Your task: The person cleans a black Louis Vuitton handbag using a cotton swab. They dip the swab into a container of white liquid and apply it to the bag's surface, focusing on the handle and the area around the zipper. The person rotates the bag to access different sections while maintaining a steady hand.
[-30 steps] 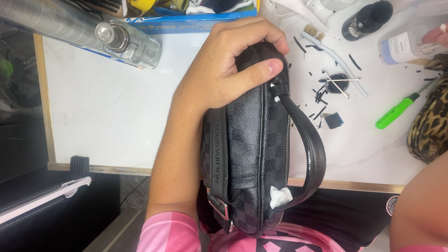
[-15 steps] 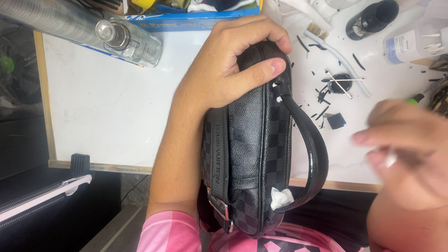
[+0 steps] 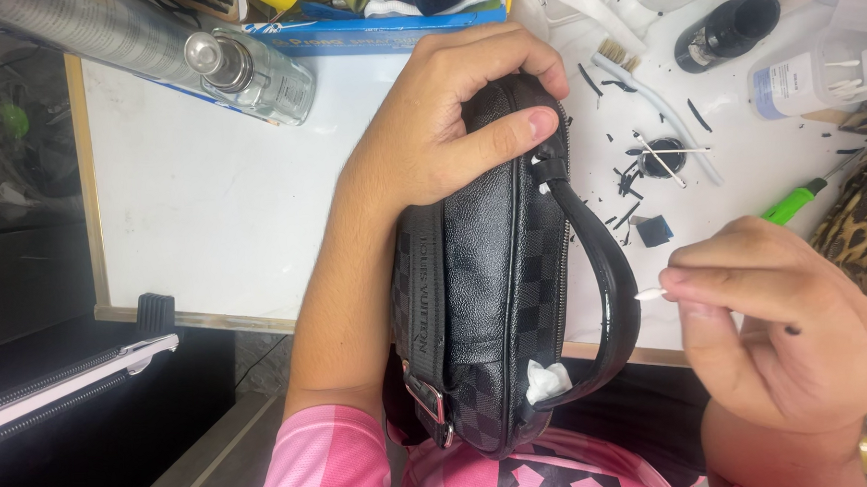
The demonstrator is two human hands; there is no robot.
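The left hand stays clamped over the top of the black checkered bag, upright at the table's edge; the right hand, raised a moment ago, now pinches what looks like a cotton swab just beside the glossy handle.

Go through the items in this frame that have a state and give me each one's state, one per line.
Black bag: upright on its end, zipper shut, gripped at the top by the left hand.
Bag strap: attached, bowed outward.
Cotton swab: pinched in the right hand, tip beside the strap.
Small black jar: open.
Clear bottle: capped, lying down.
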